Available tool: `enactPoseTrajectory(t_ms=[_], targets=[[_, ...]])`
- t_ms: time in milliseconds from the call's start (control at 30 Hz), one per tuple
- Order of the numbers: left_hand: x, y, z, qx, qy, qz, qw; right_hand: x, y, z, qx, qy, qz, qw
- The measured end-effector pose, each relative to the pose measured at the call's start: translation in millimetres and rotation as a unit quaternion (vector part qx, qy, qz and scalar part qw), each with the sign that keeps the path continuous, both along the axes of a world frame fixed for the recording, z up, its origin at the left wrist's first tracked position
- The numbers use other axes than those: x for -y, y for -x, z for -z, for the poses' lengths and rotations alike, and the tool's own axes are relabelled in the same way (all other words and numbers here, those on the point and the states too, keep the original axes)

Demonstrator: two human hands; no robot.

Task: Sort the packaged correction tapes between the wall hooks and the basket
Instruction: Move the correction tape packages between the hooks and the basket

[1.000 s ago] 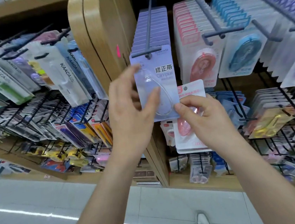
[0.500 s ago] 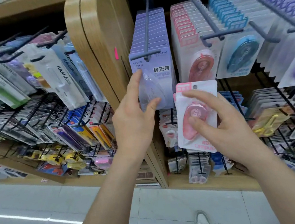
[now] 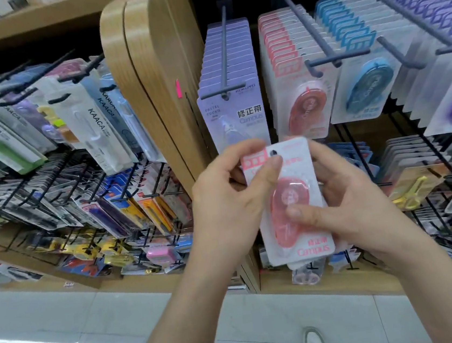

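A pink packaged correction tape [image 3: 294,208] is held upright in front of the shelf by both hands. My left hand [image 3: 225,202] pinches its top left corner beside the hang hole. My right hand [image 3: 346,200] grips it from the right, thumb pressed on the pink blister. Above hang rows of packs on grey wall hooks: lavender packs [image 3: 233,108], pink packs [image 3: 298,84], blue packs [image 3: 360,71] and purple packs [image 3: 449,67]. No basket is in view.
A rounded wooden divider [image 3: 152,75] splits the display. To its left hang KAACA pen packs [image 3: 92,124] and racks of small stationery [image 3: 82,210]. Yellow scissors [image 3: 410,192] hang at the lower right. A white tiled floor [image 3: 68,330] and my shoe [image 3: 314,341] lie below.
My left hand let go of the lavender pack on its hook and came down to pinch the pink pack's top corner. The pink pack moved up and toward the middle.
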State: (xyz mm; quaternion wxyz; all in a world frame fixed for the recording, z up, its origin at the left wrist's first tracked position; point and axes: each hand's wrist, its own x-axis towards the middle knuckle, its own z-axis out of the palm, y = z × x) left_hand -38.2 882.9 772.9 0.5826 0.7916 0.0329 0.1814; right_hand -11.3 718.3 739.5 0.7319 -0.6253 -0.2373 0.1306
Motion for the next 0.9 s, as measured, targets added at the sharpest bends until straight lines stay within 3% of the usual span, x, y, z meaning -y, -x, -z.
enactPoseTrajectory(t_ms=[100,233,667,900], targets=[[4,-5,-5,-0.028,0.078,0.01,0.996,2,0,0,-0.012,-0.003,-0.027,1.0],[6,-6,-5,-0.063,0.086,0.043,0.993,7,0,3,-0.017,0.001,-0.022,1.0],[41,-37,-20,0.009,0.222,0.018,0.975,24,-1,2,-0.045,0.026,0.065,0.997],[57,-54,-36,0.076,0.153,0.022,0.985,10,2,-3,-0.05,-0.011,0.176,0.983]])
